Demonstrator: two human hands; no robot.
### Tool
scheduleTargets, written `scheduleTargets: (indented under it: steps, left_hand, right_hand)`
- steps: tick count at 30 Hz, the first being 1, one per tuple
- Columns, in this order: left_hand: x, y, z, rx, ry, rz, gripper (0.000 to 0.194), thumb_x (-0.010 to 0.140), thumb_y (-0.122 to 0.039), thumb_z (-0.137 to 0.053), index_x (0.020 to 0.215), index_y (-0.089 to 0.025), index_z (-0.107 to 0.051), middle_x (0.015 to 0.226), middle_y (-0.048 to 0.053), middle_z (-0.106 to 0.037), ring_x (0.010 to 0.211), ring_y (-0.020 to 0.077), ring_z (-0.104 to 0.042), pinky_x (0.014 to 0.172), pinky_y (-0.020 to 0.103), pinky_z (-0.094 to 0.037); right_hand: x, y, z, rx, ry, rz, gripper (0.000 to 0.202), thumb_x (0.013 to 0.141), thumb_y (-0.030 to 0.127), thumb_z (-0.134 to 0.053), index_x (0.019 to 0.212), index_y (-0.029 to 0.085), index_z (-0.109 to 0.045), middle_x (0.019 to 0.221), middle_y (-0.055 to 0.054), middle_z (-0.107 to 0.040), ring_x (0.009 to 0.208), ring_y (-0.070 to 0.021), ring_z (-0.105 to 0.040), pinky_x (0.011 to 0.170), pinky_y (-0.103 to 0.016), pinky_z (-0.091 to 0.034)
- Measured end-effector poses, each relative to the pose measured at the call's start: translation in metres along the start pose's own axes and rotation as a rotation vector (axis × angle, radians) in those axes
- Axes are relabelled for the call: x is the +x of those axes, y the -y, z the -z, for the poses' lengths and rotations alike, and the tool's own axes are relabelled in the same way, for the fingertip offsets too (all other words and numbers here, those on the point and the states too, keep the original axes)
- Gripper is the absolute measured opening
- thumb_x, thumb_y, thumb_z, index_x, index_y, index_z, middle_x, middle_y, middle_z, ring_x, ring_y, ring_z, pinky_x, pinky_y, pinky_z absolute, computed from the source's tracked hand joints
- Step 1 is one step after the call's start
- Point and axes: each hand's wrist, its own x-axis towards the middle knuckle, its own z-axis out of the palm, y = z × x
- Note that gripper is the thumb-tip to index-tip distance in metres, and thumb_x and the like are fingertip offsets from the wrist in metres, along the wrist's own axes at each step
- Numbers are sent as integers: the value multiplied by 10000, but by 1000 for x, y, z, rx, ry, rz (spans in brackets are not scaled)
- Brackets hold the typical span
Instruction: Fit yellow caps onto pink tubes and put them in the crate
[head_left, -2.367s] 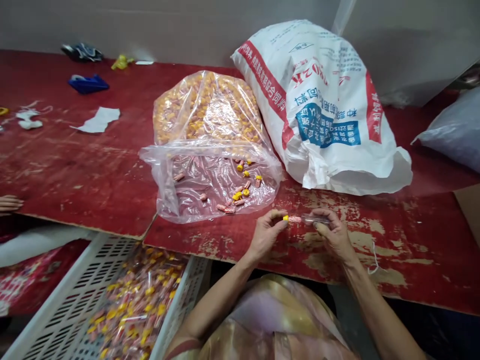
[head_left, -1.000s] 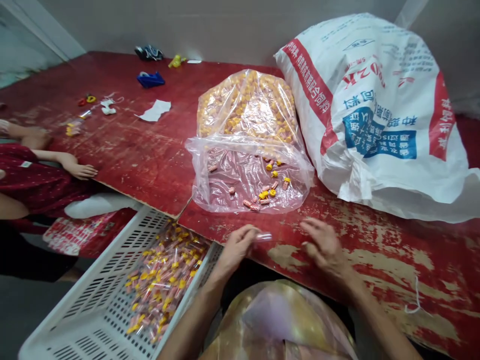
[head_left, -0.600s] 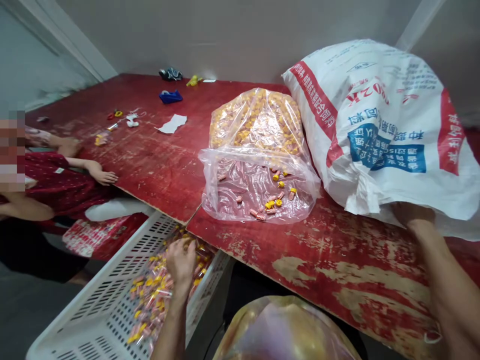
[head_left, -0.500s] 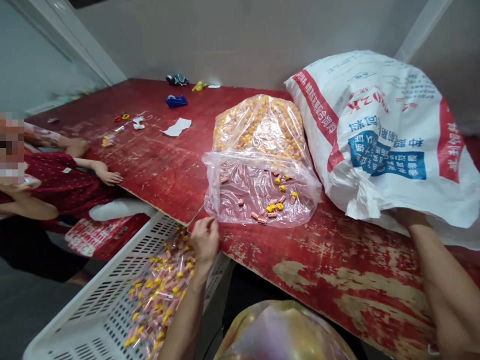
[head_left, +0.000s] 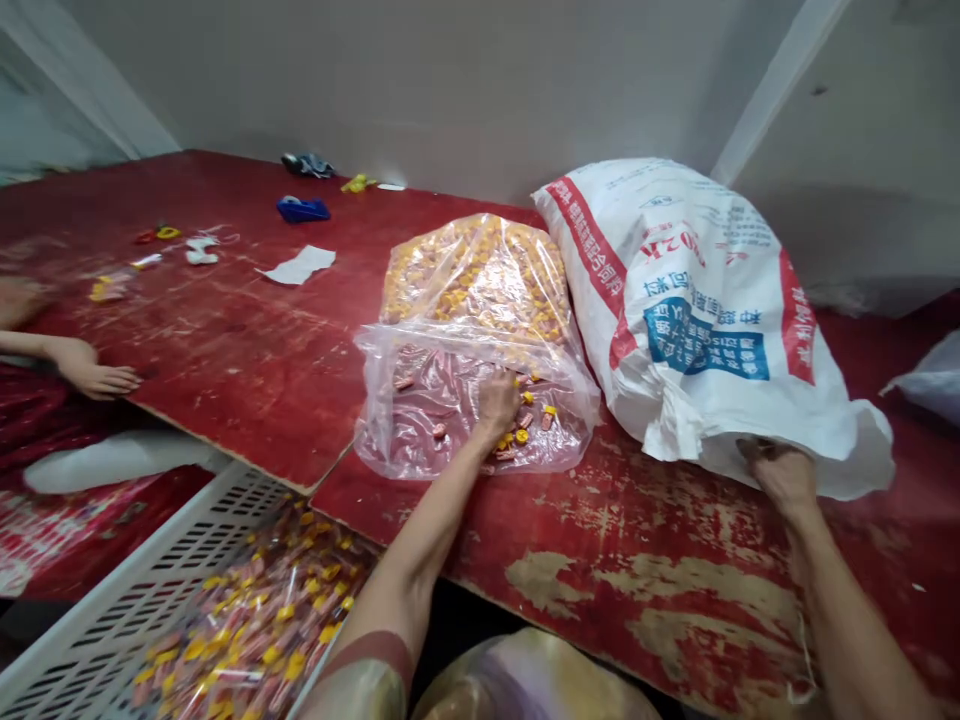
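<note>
My left hand (head_left: pixel 496 400) reaches inside the mouth of a clear plastic bag (head_left: pixel 420 345) lying on the red table (head_left: pixel 247 340). Its fingers sit over several loose yellow and pink pieces (head_left: pixel 525 425); I cannot tell whether it holds one. The bag's far half is packed with yellow-orange pieces. My right hand (head_left: pixel 780 473) is at the open end of a large white woven sack (head_left: pixel 690 300) with red and blue print; its fingertips are hidden under the sack's edge.
A white slotted crate (head_left: pixel 82 640) holding wrapped yellow-pink pieces (head_left: pixel 255 630) stands below the table's front edge at lower left. Another person's hand (head_left: pixel 94 375) rests on the table's left edge. A blue tape dispenser (head_left: pixel 301 209), paper scrap (head_left: pixel 298 266) and small bits lie far left.
My left hand rose from the crate and went into the clear bag's mouth. My right hand stays at the sack's opening. The view swung left.
</note>
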Motion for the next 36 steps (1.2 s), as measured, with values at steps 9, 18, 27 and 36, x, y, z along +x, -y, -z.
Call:
scheduleTargets:
  steps: [9,18,27,36]
  left_hand:
    - [-127,-46,20,-926,242,-36,217,810,-274,-594,982,-176,-682,872,33,-638,768,128,-576,715,250,-453]
    - [-189,-78,7,-961,278,-60,356,912,-355,-472,1166,-183,-653,1068,91,-649,1007,183,-601,922,328,-468]
    - [-205,-66,15,-1057,449,92,430,916,-445,-415,1137,-179,-671,1237,95,-628,1233,232,-522,1104,414,-350]
    - [-214,-56,22,-922,273,246,359,870,-359,-489,1118,-169,-667,1042,82,-712,913,204,-666,875,351,-507]
  right_hand:
    - [-126,114,15,614,462,81,377,853,448,-540,1106,187,-641,1127,-97,-626,1032,-222,-589,911,-372,-477]
    - [-145,174,-17,747,463,359,256,927,286,-476,1144,188,-570,1033,-70,-585,939,-146,-566,817,-253,-460]
    - [-162,190,-29,719,389,402,210,914,229,-473,1097,186,-567,977,-58,-590,890,-148,-567,784,-259,-467]
    - [-180,221,-49,617,356,566,294,923,177,-379,1200,190,-478,1002,-105,-554,904,-191,-554,790,-335,-501]
